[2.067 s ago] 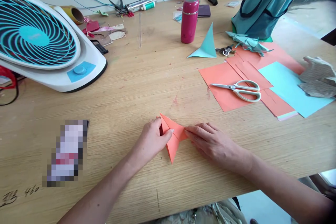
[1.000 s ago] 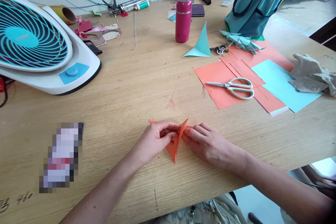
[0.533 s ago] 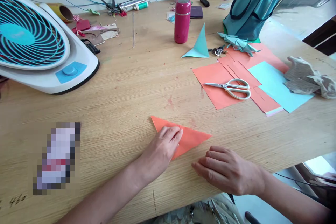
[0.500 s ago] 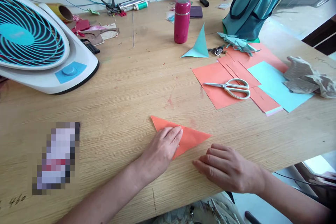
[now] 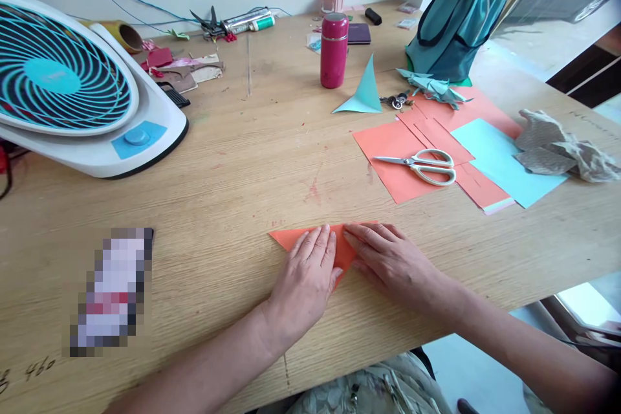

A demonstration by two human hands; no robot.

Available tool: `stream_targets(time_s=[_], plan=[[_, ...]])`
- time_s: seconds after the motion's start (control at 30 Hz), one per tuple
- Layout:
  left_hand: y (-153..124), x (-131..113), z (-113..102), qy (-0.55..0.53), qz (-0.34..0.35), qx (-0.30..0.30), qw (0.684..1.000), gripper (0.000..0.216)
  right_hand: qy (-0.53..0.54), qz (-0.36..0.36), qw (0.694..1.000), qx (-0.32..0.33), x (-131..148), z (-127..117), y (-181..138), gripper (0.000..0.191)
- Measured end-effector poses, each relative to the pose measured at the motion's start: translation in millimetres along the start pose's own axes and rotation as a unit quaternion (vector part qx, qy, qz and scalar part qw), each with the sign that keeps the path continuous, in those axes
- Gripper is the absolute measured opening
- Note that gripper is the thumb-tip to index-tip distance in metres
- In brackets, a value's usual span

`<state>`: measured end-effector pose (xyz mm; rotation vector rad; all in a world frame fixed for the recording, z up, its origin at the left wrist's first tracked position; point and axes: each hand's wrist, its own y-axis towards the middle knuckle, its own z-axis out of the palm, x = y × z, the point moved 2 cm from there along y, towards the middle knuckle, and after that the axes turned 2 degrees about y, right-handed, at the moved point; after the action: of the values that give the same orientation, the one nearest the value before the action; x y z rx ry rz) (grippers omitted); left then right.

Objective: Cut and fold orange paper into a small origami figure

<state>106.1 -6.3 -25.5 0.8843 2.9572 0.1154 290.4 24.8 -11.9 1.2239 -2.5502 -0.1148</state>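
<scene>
A folded triangle of orange paper point(image 5: 345, 252) lies on the wooden table close to its front edge. Pressed flat over the paper's left and middle part is my left hand point(image 5: 308, 268), fingers stretched out. My right hand point(image 5: 388, 255) rests on the paper's right side with its fingers extended, fingertips close to those of the left. Both hands cover much of the triangle; its left corner and a strip between the hands show.
Scissors point(image 5: 422, 165) lie on orange sheets point(image 5: 383, 155) to the right, beside a light-blue sheet point(image 5: 528, 174). A folded teal paper point(image 5: 363, 94) and a pink bottle point(image 5: 334, 55) stand farther back. A fan point(image 5: 92, 90) occupies the left; a backpack point(image 5: 456, 26) stands back right.
My right hand has moved left and forward onto the orange paper. The triangle has turned so its long edge runs more nearly level. My left hand still lies on it.
</scene>
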Motion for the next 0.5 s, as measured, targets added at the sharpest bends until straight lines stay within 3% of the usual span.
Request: stream_targets(time_s=[0.17, 0.33, 0.5], plan=[[-3.0, 0.2, 7.0, 0.002, -0.004, -0.037, 0.999, 0.048, 0.026, 0.003, 1.0, -0.009, 6.0, 7.4, 7.1, 0.046], [-5.2, -4.7, 5.9, 0.018, -0.015, 0.001, 1.0, 0.056, 0.091, -0.004, 0.995, 0.027, 12.1, 18.3, 10.5, 0.072], [-8.3, -5.4, 4.9, 0.018, -0.042, 0.028, 0.999, 0.061, 0.104, -0.01, 0.993, 0.05, 5.4, 19.3, 7.4, 0.08]])
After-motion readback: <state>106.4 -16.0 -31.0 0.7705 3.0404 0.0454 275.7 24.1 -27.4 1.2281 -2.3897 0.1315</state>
